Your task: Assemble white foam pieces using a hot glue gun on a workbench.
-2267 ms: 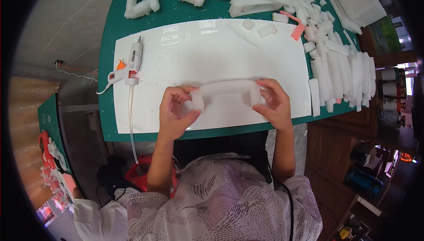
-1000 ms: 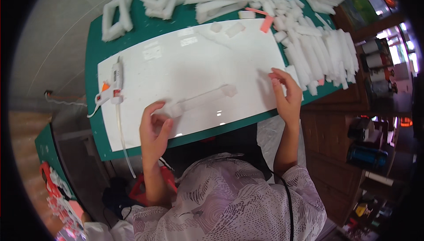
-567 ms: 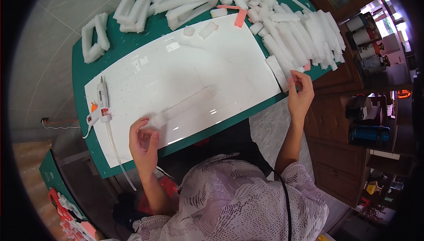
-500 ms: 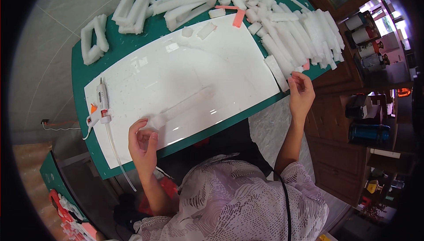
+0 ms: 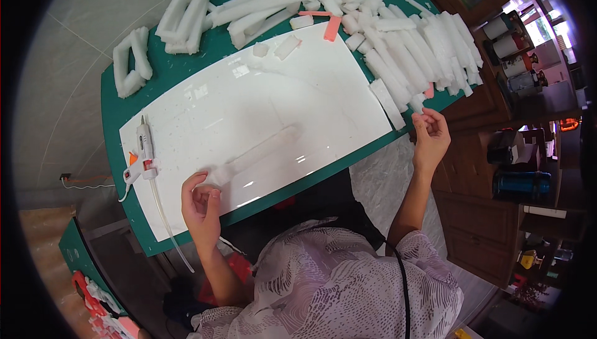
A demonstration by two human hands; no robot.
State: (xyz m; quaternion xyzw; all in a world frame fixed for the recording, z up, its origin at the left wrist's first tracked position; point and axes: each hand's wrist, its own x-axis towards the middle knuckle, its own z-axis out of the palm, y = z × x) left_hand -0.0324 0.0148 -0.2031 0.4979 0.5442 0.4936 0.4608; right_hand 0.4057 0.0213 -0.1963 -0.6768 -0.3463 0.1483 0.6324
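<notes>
A long white foam bar [image 5: 264, 148] lies on the white board [image 5: 273, 84], running from lower left to upper right. My left hand [image 5: 200, 203] curls around its near end block at the board's front edge. My right hand [image 5: 429, 134] is out past the board's right corner, its fingertips pinched on a small white foam piece [image 5: 415, 103] at the edge of the foam stick pile [image 5: 416, 47].
A white glue gun [image 5: 142, 154] with its cord lies at the board's left end on the green table [image 5: 118, 112]. Foam frames [image 5: 130, 62] sit at the far left, pink strips [image 5: 332, 27] at the back. A wooden cabinet [image 5: 491, 227] with jars stands on the right.
My right hand has let go of the foam bar and reached right to the stick pile. My left hand stays at the bar's near end. The view has swung.
</notes>
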